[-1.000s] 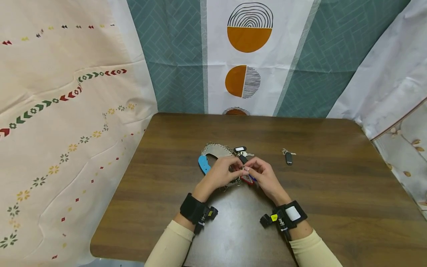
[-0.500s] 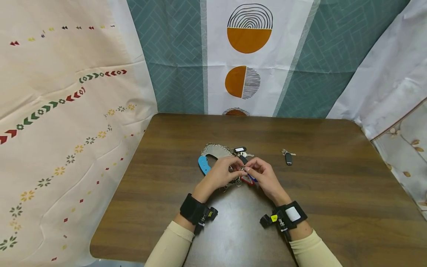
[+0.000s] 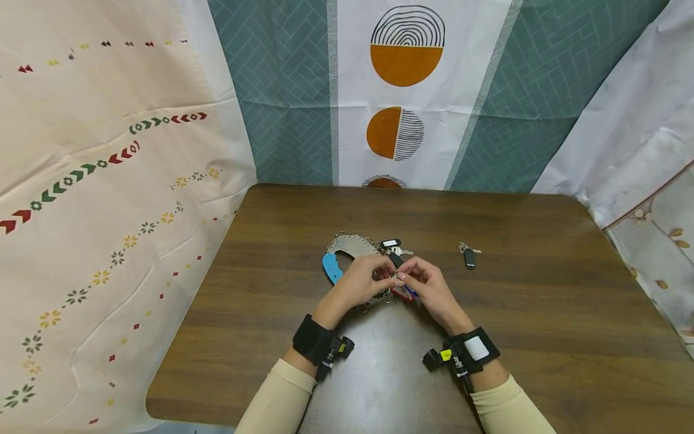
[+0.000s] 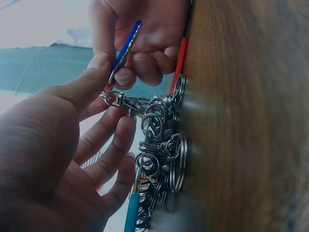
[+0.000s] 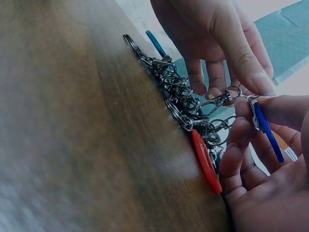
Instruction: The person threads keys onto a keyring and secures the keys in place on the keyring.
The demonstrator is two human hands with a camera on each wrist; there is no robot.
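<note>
Both hands meet at the middle of the table. My left hand (image 3: 360, 280) pinches a small ring at the end of a metal swivel clasp (image 4: 130, 102) between thumb and fingers. Opposite it, my right hand (image 3: 431, 288) pinches a blue key tag (image 5: 268, 130) with a silver key (image 5: 255, 121) beside it, close to that ring. Below the fingers lies a heap of linked metal rings and clasps (image 4: 157, 125). A red key tag (image 5: 205, 162) hangs from the heap near the tabletop. In the head view the fingers hide most of the small parts.
A blue curved piece (image 3: 331, 267) and a grey plate edged with chain (image 3: 352, 244) lie left of the hands. A dark key tag (image 3: 390, 243) with keys (image 3: 402, 251) lies just beyond. Farther right lies another black key tag (image 3: 468, 258) on the wooden table (image 3: 542, 301).
Fingertips and the small metal ring between them have shifted slightly. Both hands otherwise keep their place, and the things on the table have not moved.
</note>
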